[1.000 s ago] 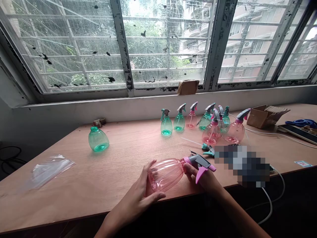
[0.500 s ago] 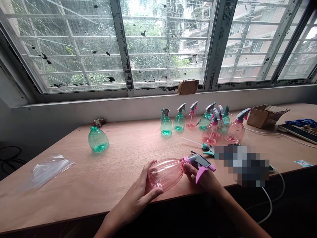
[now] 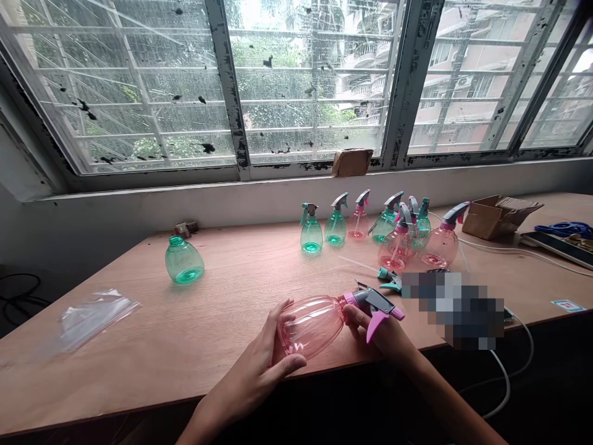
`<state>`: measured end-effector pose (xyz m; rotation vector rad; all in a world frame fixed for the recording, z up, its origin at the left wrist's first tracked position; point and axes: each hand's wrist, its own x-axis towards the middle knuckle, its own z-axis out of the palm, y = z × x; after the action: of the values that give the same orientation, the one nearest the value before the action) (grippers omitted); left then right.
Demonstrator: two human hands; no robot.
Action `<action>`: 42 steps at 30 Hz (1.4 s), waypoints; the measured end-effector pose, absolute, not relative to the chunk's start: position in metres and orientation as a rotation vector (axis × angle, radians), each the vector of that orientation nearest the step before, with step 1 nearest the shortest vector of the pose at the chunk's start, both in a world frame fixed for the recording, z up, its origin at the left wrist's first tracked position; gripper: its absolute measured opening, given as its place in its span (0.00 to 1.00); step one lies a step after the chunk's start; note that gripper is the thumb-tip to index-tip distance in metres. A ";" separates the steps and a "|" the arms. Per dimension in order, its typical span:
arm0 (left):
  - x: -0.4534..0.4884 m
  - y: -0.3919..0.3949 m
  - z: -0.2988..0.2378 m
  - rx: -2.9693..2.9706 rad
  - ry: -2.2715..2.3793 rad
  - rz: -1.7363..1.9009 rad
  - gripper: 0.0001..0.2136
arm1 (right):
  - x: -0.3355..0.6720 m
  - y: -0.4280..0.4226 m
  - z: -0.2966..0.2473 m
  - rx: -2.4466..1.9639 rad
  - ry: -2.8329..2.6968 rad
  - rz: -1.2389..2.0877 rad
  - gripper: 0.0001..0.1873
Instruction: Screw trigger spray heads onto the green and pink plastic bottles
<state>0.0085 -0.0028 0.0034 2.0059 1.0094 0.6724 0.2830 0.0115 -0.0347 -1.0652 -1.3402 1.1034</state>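
A clear pink spray bottle (image 3: 311, 326) lies tilted on its side between my hands, above the table's front edge. Its grey and pink trigger head (image 3: 374, 306) points right. My left hand (image 3: 266, 355) is wrapped round the rounded base, thumb below and fingers behind. At the neck, my right hand (image 3: 370, 330) grips with thumb and fingers by the pink collar; part of it is hidden behind the trigger. Just beyond lies a loose green and grey spray head (image 3: 390, 279) with its thin tube pointing left. A green bottle without a head (image 3: 184, 262) stands at the left.
Several assembled green and pink spray bottles (image 3: 311, 237) stand along the back right of the wooden table (image 3: 241, 259). A clear plastic bag (image 3: 95, 318) lies at left. An open cardboard box (image 3: 493, 217), cables and a blurred-out object (image 3: 458, 309) are on the right.
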 end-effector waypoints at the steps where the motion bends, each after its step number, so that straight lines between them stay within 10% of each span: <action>1: 0.008 -0.003 0.004 2.004 1.006 0.665 0.36 | 0.283 0.012 -0.036 -1.062 -1.339 1.105 0.18; 42: 0.010 -0.003 0.004 1.991 0.973 0.684 0.39 | 0.283 0.014 -0.039 -1.113 -1.351 1.071 0.20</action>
<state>0.0102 -0.0030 0.0035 1.9906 0.9735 0.6844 0.2826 0.0144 -0.0390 -1.1127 -1.3507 1.0709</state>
